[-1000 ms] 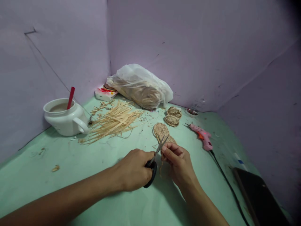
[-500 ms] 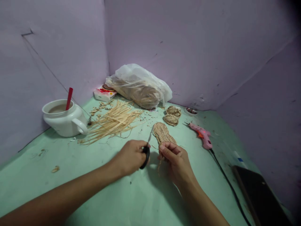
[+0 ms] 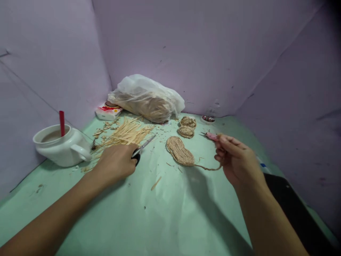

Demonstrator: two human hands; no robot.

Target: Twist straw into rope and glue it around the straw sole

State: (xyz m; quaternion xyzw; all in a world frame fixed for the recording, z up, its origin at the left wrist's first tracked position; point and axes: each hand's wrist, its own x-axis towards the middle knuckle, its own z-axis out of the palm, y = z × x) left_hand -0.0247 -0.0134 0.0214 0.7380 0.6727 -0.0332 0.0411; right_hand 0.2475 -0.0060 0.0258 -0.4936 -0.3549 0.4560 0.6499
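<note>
My left hand (image 3: 114,163) is closed around the black handle of a pair of scissors (image 3: 142,147), whose blades point up and to the right just above the green table top (image 3: 165,220). My right hand (image 3: 236,158) hovers at the right with fingers loosely curled, over a pink glue gun (image 3: 211,136); a jute cord tail (image 3: 209,168) runs from under it to a peanut-shaped coiled jute piece (image 3: 179,151) lying flat between my hands. Whether the fingers grip the cord is unclear.
A pile of straw strips (image 3: 125,133) lies behind my left hand. A white pot (image 3: 62,149) with a red stick stands at left. At the back are a plastic bag (image 3: 146,97), a small box (image 3: 108,111) and two small jute coils (image 3: 187,127). A dark flat object (image 3: 293,206) lies at right.
My hands have parted. The left one carried the scissors left toward the straw pile. The right one swung out right toward the glue gun. The view shifted, so everything sits further left.
</note>
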